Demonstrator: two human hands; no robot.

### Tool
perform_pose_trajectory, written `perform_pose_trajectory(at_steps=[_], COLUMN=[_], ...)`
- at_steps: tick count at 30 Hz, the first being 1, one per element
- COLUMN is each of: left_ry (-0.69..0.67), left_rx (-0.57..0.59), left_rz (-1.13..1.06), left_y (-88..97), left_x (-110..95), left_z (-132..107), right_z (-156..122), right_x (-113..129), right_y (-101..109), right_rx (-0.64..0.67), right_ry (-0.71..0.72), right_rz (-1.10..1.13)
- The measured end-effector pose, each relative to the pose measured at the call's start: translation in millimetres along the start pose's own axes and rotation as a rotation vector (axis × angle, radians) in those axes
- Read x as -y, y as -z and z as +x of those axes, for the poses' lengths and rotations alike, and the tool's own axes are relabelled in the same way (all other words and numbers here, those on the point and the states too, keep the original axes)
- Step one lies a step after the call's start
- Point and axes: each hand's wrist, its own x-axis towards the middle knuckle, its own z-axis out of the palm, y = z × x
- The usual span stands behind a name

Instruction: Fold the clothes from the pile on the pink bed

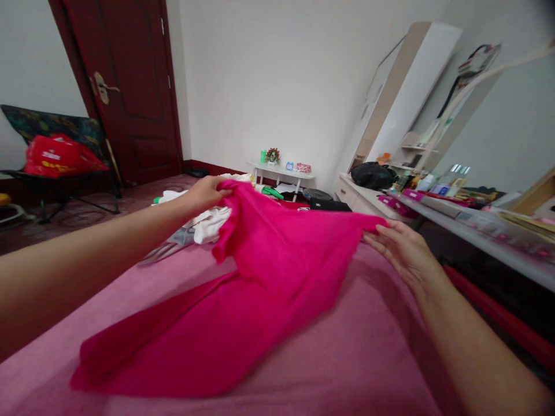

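Observation:
A bright pink garment [277,260] is stretched between my two hands, its upper edge lifted and its lower part lying on the pink bedspread [347,358]. What kind of garment it is, I cannot tell. My left hand [208,193] pinches its upper left corner. On the other side, my right hand [399,248] grips the upper right corner between thumb and fingers. Behind the garment, partly hidden by it, lies a pile of white and grey clothes [210,224] on the bed.
At the right, a dressing table [459,216] holds bottles and boxes, with a black bag [372,174] further back. A low white table [281,170] stands by the far wall. To the left, a red plastic bag [63,156] rests on a folding chair [26,124] near the dark red door [125,75].

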Motion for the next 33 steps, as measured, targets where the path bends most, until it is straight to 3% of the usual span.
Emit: perform_pose_trajectory(at_steps=[1,2,4,7,9,11,14,19,22,24,26,30,33], left_ry=[-0.073,-0.147,-0.324,-0.498,-0.498,-0.457,-0.409,-0.404,-0.402,-0.392,-0.372,-0.302,-0.287], left_rx=[-0.151,-0.207,-0.205,0.097,0.324,0.406,0.405,0.376,0.364,0.32,0.246,0.133,0.134], left_rz=[0.087,0.169,0.27,0.301,0.311,0.374,0.469,0.507,0.483,0.493,0.527,0.495,0.346], left_y=[-7.6,-14.3,-25.5,-37.7,-41.7,-41.5,-36.4,-30.4,-31.2,-31.0,-28.3,-18.4,-15.0], left_x=[6.4,12.1,20.4,24.3,23.2,23.3,31.4,51.6,54.9,55.9,59.2,71.7,71.1], left_z=[12.4,18.5,10.1,-44.0,-88.7,-125.4,-154.7,-163.6,-164.7,-164.1,-161.4,-152.0,-144.2], right_z=[14.6,23.9,25.1,-4.0,-28.3,-46.8,-63.5,-87.2,-92.6,-87.9,-79.1,-64.7,-63.7], right_x=[-6.3,-14.2,-35.6,-78.5,-105.5,-122.5,-123.5,-104.3,-105.8,-104.9,-95.3,-54.4,-27.3], right_y=[-4.3,-7.6,-11.1,-11.6,-13.3,-19.4,-38.1,-85.9,-110.4,-116.9,-112.9,-81.5,-54.6], right_rx=[-0.078,-0.121,-0.076,0.206,0.386,0.487,0.55,0.798,0.9,0.817,0.604,0.16,-0.002], right_ry=[0.066,0.108,0.116,0.012,-0.068,-0.053,0.175,0.664,0.759,0.692,0.585,0.473,0.478], right_rz=[0.019,0.006,-0.134,-0.393,-0.476,-0.556,-0.755,-1.034,-1.148,-1.107,-0.914,-0.469,-0.424])
